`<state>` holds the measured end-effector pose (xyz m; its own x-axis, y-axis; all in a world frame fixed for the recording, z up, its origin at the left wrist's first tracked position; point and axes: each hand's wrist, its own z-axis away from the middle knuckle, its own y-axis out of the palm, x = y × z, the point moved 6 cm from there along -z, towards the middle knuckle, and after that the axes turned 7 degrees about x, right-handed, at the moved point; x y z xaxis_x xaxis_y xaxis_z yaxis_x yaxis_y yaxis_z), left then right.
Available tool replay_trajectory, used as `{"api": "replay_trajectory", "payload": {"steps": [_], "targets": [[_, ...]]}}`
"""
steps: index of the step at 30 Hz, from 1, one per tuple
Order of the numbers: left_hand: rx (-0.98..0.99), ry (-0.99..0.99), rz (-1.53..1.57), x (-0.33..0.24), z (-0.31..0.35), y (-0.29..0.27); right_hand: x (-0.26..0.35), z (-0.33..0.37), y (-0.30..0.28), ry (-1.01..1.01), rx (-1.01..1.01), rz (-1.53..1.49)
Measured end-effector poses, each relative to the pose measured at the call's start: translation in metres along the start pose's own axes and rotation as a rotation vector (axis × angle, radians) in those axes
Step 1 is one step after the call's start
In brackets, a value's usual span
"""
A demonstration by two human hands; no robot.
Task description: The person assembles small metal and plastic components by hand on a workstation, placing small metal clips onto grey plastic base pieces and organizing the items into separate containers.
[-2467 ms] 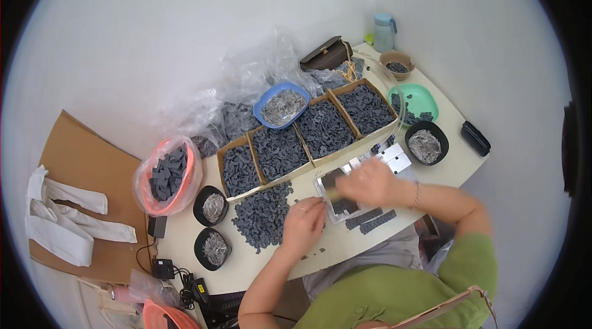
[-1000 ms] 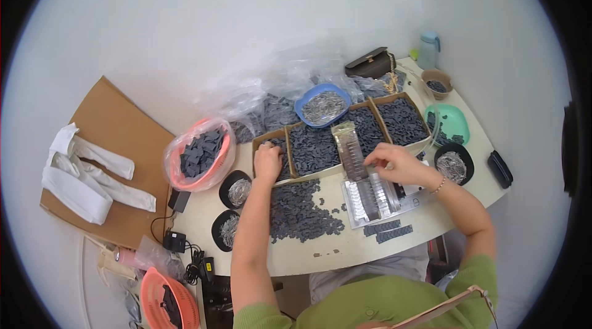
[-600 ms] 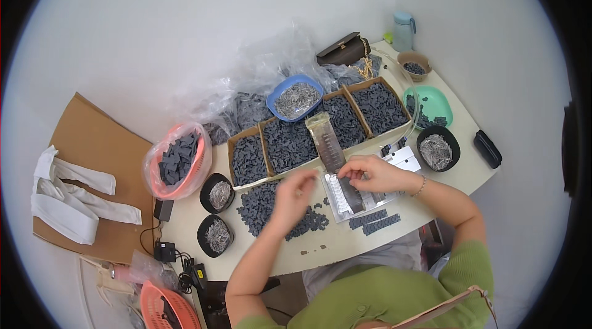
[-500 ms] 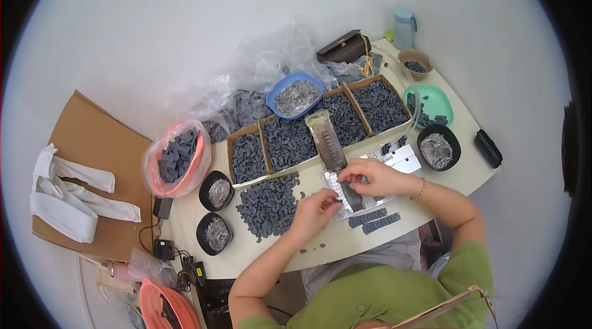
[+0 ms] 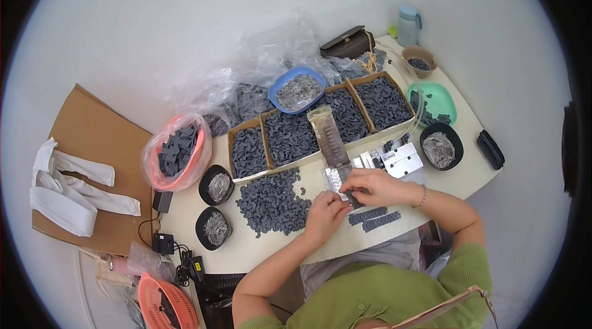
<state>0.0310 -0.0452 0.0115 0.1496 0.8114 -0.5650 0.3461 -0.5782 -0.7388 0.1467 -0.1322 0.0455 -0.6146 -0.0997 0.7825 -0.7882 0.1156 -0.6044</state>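
Both my hands meet at a small metal fixture point(image 5: 333, 176) near the table's front edge. My left hand point(image 5: 324, 217) is at its near left corner, thumb and fingers closed together; whatever they pinch is too small to make out. Across the fixture from the right comes my right hand point(image 5: 380, 188), its fingertips closed at a dark grey piece point(image 5: 356, 198) lying in the fixture; whether they grip it cannot be told. A clear-topped chute point(image 5: 328, 136) with dark parts rises behind the fixture. Just in front lie two dark grey toothed strips point(image 5: 381, 221).
A partitioned cardboard box point(image 5: 280, 165) of grey parts stands behind, a blue bowl point(image 5: 278, 98) of metal pins on it. Loose grey parts point(image 5: 271, 202) are heaped left. Black bowls point(image 5: 458, 157) of pins flank the work. A pneumatic block point(image 5: 402, 159) with tubing sits right, near a green bowl point(image 5: 448, 101).
My left hand has moved right and in toward the fixture, close to the right hand. The right hand has shifted slightly nearer to me, uncovering more of the pneumatic block.
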Motion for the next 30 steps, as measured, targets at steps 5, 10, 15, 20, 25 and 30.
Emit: {"api": "replay_trajectory", "payload": {"steps": [5,10,15,20,25,30], "targets": [[0.134,0.222,-0.387,-0.03,0.013,-0.005,-0.007,0.002,0.007,-0.092,-0.028,0.121],[0.203,0.351,-0.634,-0.046,0.016,-0.003,0.012,0.0,0.014,-0.232,-0.105,0.439],[0.355,0.117,-0.22,-0.033,-0.002,-0.014,0.01,0.004,0.029,-0.209,-0.021,0.61],[0.072,-0.05,-0.503,0.034,-0.043,-0.089,0.033,0.022,0.052,-0.412,-0.149,0.884],[0.108,-0.03,-0.562,0.085,-0.069,-0.111,0.053,0.023,0.055,-0.409,-0.11,1.061],[0.207,-0.069,-0.589,0.097,-0.086,-0.102,0.005,-0.011,0.008,-0.093,0.036,0.751]]}}
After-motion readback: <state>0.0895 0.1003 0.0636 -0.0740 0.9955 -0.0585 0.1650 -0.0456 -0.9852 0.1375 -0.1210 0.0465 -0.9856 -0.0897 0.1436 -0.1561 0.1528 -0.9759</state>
